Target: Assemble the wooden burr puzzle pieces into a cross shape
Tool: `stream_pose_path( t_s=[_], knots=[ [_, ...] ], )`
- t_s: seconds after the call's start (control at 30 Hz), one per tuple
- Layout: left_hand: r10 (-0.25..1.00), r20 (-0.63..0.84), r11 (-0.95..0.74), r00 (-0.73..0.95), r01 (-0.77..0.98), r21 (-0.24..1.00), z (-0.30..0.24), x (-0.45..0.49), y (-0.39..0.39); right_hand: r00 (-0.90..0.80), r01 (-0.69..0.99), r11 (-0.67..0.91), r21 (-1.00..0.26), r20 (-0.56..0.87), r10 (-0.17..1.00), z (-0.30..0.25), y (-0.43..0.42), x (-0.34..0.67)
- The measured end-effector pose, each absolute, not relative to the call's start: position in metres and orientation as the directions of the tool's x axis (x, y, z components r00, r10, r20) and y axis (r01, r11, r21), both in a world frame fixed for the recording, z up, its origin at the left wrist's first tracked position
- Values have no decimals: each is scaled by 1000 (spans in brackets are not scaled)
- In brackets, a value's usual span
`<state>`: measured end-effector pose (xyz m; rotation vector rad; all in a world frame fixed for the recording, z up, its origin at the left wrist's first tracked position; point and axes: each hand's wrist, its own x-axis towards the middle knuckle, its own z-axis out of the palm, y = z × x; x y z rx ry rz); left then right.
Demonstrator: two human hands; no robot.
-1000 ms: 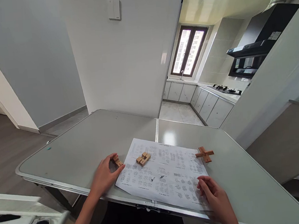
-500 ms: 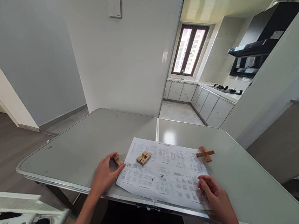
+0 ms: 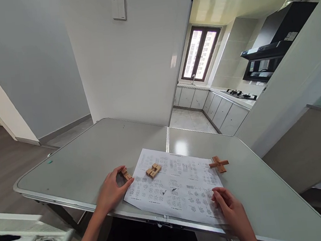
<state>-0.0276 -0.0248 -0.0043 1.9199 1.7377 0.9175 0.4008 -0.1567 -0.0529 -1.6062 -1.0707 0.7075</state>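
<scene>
Wooden puzzle piece (image 3: 125, 174) sits pinched between my left hand (image 3: 112, 191) fingers at the instruction sheet (image 3: 174, 185) edge, my right hand (image 3: 232, 212) rests loosely curled and empty on the paper, one cross (image 3: 218, 164) looks assembled, block cluster (image 3: 153, 170) remains unbuilt.

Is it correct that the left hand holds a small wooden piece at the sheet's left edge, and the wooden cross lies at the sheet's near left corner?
Not quite. In the head view, the wooden cross lies at the printed sheet's far right corner. The left hand does hold a small wooden piece.
</scene>
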Motion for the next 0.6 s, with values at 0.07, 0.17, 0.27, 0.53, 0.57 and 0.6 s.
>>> stream_pose_path(
  t_s=[0.07,0.17,0.27,0.53,0.57,0.6],
  knots=[
    [977,213,-160,16,717,678,-3,-27,-26,428,288,-59,-956,74,901,-52,-157,400],
    [976,217,-158,12,724,671,-1,-26,-27,431,281,-53,-958,77,899,-50,-157,399],
    [974,226,-158,6,734,661,-2,-26,-26,433,281,-56,-958,74,898,-49,-157,399],
    [979,205,-153,19,736,659,-1,-27,-26,435,287,-67,-956,68,898,-47,-158,397],
    [979,205,-154,21,733,662,-1,-27,-26,433,287,-66,-956,68,899,-47,-158,397],
    [979,204,-155,22,730,666,-1,-27,-26,430,288,-65,-955,68,900,-47,-158,398]
  ],
)
